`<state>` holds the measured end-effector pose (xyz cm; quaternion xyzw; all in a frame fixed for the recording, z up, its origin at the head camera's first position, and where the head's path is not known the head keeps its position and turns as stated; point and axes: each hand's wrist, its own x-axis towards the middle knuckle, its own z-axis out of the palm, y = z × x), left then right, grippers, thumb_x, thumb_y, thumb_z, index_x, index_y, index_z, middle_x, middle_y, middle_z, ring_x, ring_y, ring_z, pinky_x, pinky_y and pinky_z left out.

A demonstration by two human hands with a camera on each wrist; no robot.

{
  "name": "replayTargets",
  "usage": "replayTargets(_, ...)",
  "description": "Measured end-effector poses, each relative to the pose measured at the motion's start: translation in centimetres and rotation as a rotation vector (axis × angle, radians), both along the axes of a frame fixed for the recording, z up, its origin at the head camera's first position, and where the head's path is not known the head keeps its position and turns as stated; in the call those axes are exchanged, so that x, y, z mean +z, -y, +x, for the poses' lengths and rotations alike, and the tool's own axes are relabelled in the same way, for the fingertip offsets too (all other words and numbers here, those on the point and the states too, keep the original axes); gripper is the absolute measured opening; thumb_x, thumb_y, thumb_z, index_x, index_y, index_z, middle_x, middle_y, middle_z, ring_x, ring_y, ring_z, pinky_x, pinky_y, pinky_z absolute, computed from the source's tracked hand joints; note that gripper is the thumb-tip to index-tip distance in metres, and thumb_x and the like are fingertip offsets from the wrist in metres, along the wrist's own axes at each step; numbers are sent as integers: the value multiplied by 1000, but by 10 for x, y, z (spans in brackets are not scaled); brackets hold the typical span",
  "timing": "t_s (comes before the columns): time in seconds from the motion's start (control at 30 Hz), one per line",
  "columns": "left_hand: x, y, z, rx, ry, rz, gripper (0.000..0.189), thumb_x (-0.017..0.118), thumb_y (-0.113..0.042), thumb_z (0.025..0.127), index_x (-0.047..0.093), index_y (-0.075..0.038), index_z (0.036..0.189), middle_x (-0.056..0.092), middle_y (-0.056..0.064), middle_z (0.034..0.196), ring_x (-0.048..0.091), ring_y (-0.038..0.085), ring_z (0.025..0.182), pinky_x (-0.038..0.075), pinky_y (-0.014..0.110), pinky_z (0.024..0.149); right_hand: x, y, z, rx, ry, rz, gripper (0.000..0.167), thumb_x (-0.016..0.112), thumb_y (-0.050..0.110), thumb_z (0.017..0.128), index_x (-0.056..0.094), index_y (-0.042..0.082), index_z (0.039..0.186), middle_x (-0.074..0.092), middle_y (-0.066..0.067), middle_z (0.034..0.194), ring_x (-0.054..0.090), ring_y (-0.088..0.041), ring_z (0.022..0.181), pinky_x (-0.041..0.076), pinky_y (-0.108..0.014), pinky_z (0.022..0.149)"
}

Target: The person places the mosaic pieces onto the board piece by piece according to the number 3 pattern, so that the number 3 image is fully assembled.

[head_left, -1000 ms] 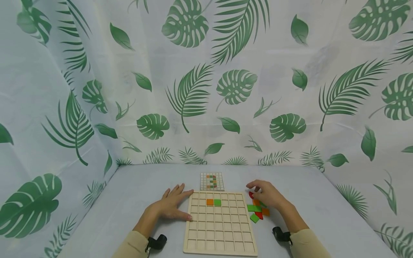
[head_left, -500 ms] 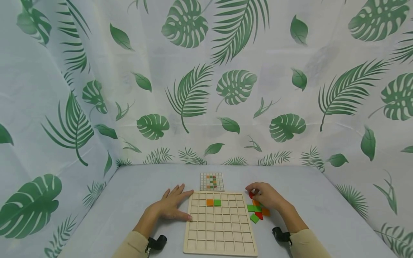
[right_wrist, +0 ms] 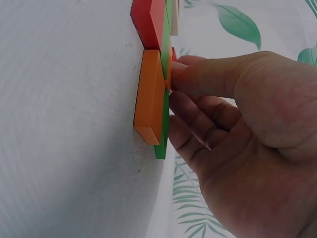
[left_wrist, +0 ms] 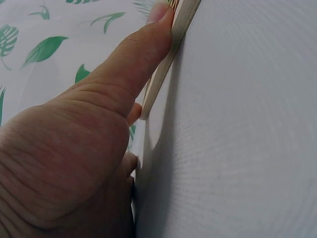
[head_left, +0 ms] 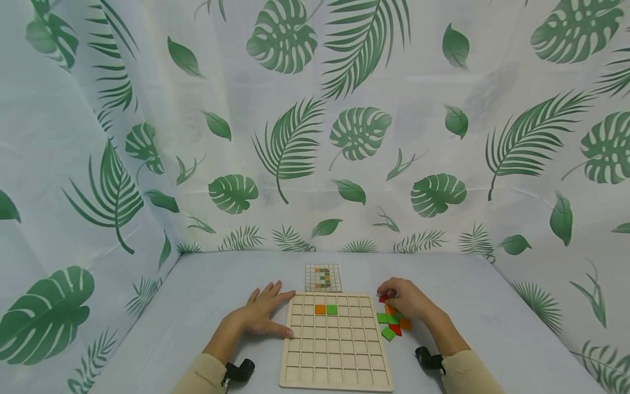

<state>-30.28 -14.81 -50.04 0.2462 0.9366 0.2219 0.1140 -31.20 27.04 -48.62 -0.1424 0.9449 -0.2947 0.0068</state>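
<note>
A wooden grid board (head_left: 333,346) lies on the table, with an orange square (head_left: 320,310) and a green square (head_left: 332,310) side by side in its upper cells. My left hand (head_left: 263,314) rests at the board's left side, fingers spread, thumb on the edge; the left wrist view shows that thumb (left_wrist: 133,64) against the wood. Right of the board, my right hand (head_left: 406,297) pinches a small red piece (head_left: 383,299) between thumb and fingers, over the far end of a loose pile. In the right wrist view the hand hides most of that piece.
Loose pieces beside the board include a green square (head_left: 388,333), another red piece (head_left: 396,329) and an orange one (head_left: 406,323). Behind the board lies a small pattern card (head_left: 323,277). A leaf-printed cloth (head_left: 315,137) hangs at the back and sides.
The red piece at my right fingertips has turned a little, and those fingers have shifted slightly. My left hand and the board have stayed put.
</note>
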Motion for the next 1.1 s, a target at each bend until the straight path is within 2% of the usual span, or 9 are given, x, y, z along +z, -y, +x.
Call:
replayTargets(0.33, -1, 0, 0, -2, 2, 6, 105, 81, -69, 77, 36, -28, 163, 12, 22, 174, 7, 44, 162, 3, 68, 128, -1, 0, -3, -9, -5, -12, 18, 75, -3, 90, 79, 14, 94, 65, 2, 93, 55, -16, 85, 53, -27, 74)
replayTargets(0.5, -2, 0, 0, -1, 1, 8, 105, 81, -68, 77, 36, -27, 163, 12, 22, 174, 7, 44, 162, 3, 68, 127, -4, -1, -4, -12, -7, -16, 18, 74, -3, 91, 74, 15, 91, 66, 4, 88, 57, -16, 82, 55, -30, 76)
replayTargets(0.63, -1, 0, 0, -4, 3, 12, 105, 81, -68, 77, 36, -27, 163, 12, 22, 174, 6, 44, 162, 3, 69, 127, -4, -1, -4, -21, -21, -26, 13, 73, 2, 94, 75, 13, 100, 70, 3, 95, 60, -16, 87, 58, -36, 83)
replayTargets(0.77, 0, 0, 0, 0, 4, 8, 106, 81, -69, 77, 36, -27, 163, 12, 22, 174, 6, 44, 162, 3, 69, 127, -2, 1, -4, -20, -57, -36, 17, 72, 6, 96, 76, 10, 112, 71, 1, 103, 61, -16, 91, 60, -39, 88)
replayTargets(1.1, -3, 1, -1, -4, 1, 20, 105, 80, -69, 77, 36, -27, 163, 12, 22, 174, 6, 44, 162, 2, 69, 127, 1, 16, -3, 50, -117, -52, 11, 69, 3, 97, 70, 13, 103, 68, 3, 95, 58, -14, 87, 53, -28, 75)
